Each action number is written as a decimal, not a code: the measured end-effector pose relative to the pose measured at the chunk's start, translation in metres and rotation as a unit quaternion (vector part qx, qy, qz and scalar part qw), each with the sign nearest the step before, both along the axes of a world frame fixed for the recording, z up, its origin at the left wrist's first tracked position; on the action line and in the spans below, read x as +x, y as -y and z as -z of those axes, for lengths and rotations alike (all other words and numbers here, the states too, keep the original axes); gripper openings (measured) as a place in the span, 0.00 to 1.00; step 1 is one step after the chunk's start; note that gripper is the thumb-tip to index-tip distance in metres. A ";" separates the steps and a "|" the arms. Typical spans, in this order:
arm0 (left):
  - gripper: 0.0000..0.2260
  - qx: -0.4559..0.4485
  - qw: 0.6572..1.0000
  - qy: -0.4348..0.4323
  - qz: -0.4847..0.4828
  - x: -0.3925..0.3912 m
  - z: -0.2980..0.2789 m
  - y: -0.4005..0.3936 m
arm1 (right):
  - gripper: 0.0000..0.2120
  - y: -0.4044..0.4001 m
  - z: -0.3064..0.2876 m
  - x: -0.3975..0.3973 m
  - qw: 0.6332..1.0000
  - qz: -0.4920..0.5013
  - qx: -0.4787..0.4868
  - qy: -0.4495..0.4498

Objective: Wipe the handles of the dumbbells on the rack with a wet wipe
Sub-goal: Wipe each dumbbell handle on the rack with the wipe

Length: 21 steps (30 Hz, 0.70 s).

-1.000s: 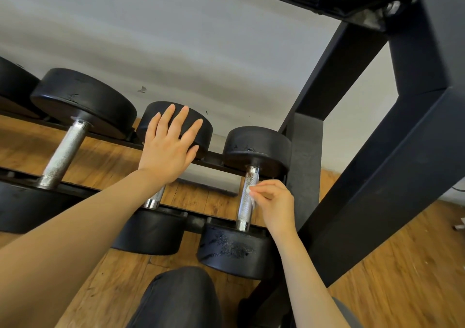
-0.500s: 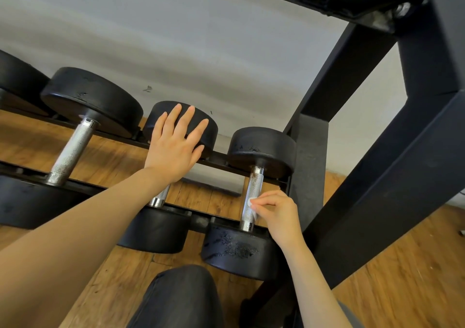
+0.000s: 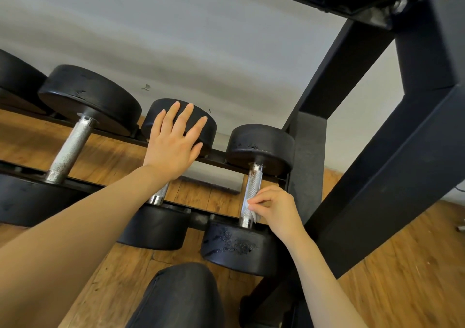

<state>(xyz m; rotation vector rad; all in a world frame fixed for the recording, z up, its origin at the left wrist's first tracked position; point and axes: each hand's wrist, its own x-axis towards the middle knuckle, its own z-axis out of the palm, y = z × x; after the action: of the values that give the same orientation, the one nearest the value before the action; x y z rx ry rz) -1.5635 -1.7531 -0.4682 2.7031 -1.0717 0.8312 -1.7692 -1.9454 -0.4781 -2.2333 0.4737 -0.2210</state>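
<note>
Head view: your right hand (image 3: 273,209) pinches the wet wipe (image 3: 247,208) against the rightmost dumbbell's handle (image 3: 252,189); your left hand (image 3: 173,143) rests flat, fingers spread, on the middle dumbbell (image 3: 201,123).

Three dumbbells lie side by side on the rack (image 3: 309,176); the left hand (image 3: 173,143) rests on the middle dumbbell (image 3: 176,131), the right hand (image 3: 274,209) at the rightmost dumbbell's handle (image 3: 254,186).

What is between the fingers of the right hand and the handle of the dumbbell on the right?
In the head view, a white wet wipe lies between the right hand and the metal handle, pressed against its lower part.
</note>
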 end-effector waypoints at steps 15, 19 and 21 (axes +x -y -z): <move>0.27 0.028 0.998 -0.063 -0.001 -0.019 -0.012 -0.009 | 0.04 -0.005 -0.002 -0.002 0.996 -0.046 -0.054 -0.063; 0.23 -0.003 0.994 -0.114 -0.001 -0.068 -0.002 -0.036 | 0.04 -0.004 -0.003 0.000 0.994 -0.054 -0.066 -0.075; 0.22 -0.012 0.992 -0.127 -0.007 -0.094 0.007 -0.050 | 0.04 -0.004 -0.005 -0.002 0.992 -0.056 -0.071 -0.083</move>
<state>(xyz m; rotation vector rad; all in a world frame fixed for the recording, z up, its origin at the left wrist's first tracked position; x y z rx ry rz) -1.6570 -1.7030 -0.4752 2.7045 -0.9802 0.4797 -1.7714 -1.9412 -0.4735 -2.4217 0.4298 -0.0106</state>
